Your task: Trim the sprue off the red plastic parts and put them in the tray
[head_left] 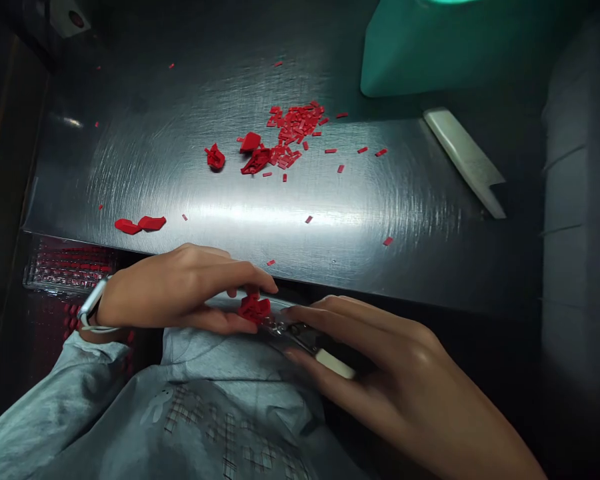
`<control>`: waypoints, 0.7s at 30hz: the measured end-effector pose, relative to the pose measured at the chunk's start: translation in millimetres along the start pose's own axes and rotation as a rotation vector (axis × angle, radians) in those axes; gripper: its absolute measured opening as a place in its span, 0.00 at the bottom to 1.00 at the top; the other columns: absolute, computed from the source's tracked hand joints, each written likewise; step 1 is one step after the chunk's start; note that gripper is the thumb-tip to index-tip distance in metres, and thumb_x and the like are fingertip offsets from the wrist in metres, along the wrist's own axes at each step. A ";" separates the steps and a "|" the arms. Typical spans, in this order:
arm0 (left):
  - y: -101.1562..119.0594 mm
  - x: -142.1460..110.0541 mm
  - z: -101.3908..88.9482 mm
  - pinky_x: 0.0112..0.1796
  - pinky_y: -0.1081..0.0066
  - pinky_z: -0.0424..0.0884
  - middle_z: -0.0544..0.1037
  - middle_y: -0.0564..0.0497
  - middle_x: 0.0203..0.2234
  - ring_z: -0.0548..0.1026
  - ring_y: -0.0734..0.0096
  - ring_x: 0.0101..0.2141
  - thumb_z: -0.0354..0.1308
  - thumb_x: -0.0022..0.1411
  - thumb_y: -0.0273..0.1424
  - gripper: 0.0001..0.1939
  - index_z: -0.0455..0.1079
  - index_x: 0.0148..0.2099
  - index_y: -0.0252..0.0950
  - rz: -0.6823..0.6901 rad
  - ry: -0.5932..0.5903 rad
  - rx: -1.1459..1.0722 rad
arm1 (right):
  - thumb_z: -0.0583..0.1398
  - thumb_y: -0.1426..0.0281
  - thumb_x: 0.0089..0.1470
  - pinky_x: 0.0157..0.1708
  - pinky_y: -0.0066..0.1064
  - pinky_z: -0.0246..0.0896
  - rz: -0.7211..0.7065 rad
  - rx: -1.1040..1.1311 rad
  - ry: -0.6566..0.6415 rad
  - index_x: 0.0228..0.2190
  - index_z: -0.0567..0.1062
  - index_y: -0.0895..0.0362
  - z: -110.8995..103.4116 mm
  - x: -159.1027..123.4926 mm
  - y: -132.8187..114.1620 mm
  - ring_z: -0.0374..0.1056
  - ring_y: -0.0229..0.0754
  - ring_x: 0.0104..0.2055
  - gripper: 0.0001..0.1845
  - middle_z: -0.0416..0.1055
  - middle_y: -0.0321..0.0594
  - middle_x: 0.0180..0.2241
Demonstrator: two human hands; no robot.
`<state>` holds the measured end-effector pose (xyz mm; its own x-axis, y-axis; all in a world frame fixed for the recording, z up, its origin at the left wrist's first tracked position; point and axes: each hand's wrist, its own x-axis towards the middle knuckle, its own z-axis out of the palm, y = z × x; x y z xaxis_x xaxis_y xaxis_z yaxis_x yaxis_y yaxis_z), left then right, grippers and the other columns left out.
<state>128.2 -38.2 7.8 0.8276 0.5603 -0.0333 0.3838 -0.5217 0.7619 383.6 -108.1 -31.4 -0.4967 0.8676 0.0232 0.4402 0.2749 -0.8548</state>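
Note:
Just in front of the table's near edge, close to my body, my left hand (pixel 180 288) pinches a small red plastic piece (pixel 254 309) between thumb and fingers. A watch with a pale band (pixel 94 303) is on that wrist. From the right, my right hand (pixel 380 353) is closed around small metal nippers with a pale handle (pixel 334 363). The jaws point left and meet the lower right side of the red piece, or lie very near it; exactly where they touch cannot be made out. Part of the tool is hidden under my right fingers.
On the metal table (pixel 205 197) lie a pile of red scraps (pixel 297 127), several red molded pieces (pixel 256 160) and two flat red pieces (pixel 140 225). A pale notched bar (pixel 463 157) lies right, below a green container (pixel 430 53). A clear tray (pixel 70 263) sits left, below table level.

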 end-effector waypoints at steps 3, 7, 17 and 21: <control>2.1 0.8 -0.4 0.34 0.77 0.72 0.84 0.51 0.34 0.79 0.75 0.30 0.66 0.69 0.33 0.13 0.76 0.54 0.35 -0.012 -0.001 0.001 | 0.60 0.64 0.71 0.31 0.33 0.70 -0.018 -0.031 0.015 0.45 0.81 0.56 0.7 -2.1 0.5 0.75 0.40 0.32 0.11 0.77 0.37 0.34; 4.2 2.2 0.8 0.36 0.75 0.72 0.83 0.52 0.33 0.78 0.74 0.29 0.66 0.70 0.36 0.14 0.76 0.54 0.37 -0.038 -0.023 0.026 | 0.60 0.64 0.71 0.33 0.36 0.71 -0.039 -0.063 -0.005 0.46 0.81 0.55 0.5 -0.7 -1.8 0.75 0.42 0.33 0.11 0.77 0.37 0.34; -7.8 2.5 21.7 0.42 0.73 0.79 0.86 0.48 0.39 0.83 0.70 0.37 0.75 0.60 0.34 0.24 0.77 0.58 0.38 -0.039 0.232 -0.296 | 0.60 0.66 0.72 0.28 0.30 0.66 -0.034 -0.005 0.151 0.39 0.78 0.57 5.7 1.7 -3.5 0.71 0.36 0.27 0.10 0.75 0.35 0.29; -17.2 2.2 50.3 0.46 0.72 0.81 0.87 0.46 0.43 0.85 0.65 0.44 0.77 0.57 0.32 0.21 0.82 0.53 0.40 -0.057 0.443 -0.628 | 0.62 0.68 0.70 0.32 0.30 0.68 -0.048 -0.060 0.245 0.40 0.77 0.59 11.3 -1.6 -6.8 0.74 0.38 0.32 0.06 0.77 0.38 0.33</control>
<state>144.0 -60.4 -37.9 0.5219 0.8494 0.0778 0.0071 -0.0956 0.9954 373.0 -116.0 -31.5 -0.3253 0.9255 0.1940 0.4677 0.3357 -0.8176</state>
